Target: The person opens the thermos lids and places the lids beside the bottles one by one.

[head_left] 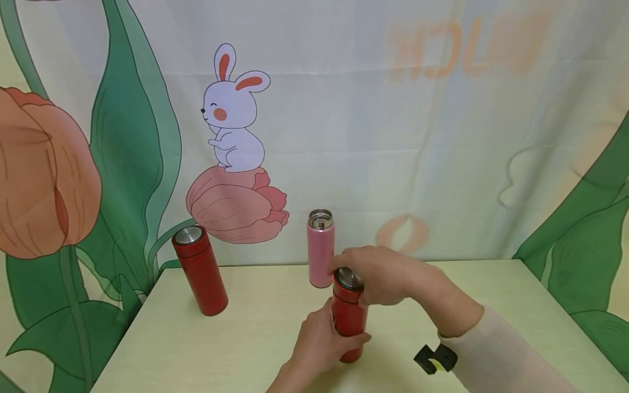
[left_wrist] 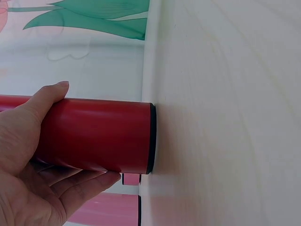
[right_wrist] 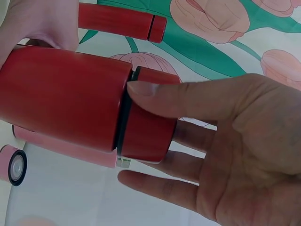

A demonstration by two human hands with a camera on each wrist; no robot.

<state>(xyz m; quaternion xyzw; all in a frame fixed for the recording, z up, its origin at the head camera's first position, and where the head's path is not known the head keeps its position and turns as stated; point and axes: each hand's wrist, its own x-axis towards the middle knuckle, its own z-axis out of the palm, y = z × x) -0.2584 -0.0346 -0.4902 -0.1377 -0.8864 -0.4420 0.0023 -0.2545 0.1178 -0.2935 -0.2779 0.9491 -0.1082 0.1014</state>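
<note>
A red thermos (head_left: 350, 316) stands upright near the front of the table, its base (left_wrist: 151, 139) at the tabletop in the left wrist view. My left hand (head_left: 321, 338) grips its body, thumb on one side and fingers round the other. From above, my right hand (head_left: 380, 273) holds its red lid (right_wrist: 153, 117), which has a silver top. The thumb (right_wrist: 157, 96) lies across the lid and the black ring under it, with the fingers on the far side. Just behind stands a pink thermos (head_left: 321, 251) with its mouth uncovered.
A second red thermos (head_left: 201, 273), lid on, stands at the left of the table (head_left: 260, 322). In the right wrist view a pink lid (right_wrist: 11, 165) lies near the pink thermos. A printed curtain (head_left: 344, 136) hangs behind the table.
</note>
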